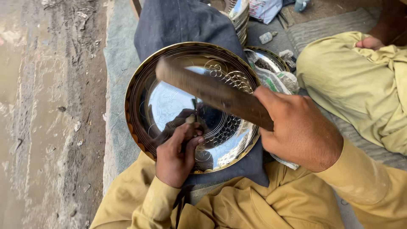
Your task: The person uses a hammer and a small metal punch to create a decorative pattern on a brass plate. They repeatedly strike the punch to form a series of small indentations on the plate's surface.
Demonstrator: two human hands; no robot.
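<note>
L hand [176, 154] pinched tight on small punch tool [189, 123], tip touching inside of shiny metal plate [146, 91]. R hand [296, 129] fist closed round wooden hammer [212, 90], blurred, head above plate, up-left of R hand. Plate under both hands on dark cloth [178, 21]. 2nd plate [267, 59] just above R hand; stack of plates [239, 15] further up.

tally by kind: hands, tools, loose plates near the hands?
Hands: 2, left hand and right hand
Tools: 2, punch in the left, wooden mallet in the right
Loose plates: 2, engraved plate, second plate; the plate stack behind not counted
Total: 6
</note>
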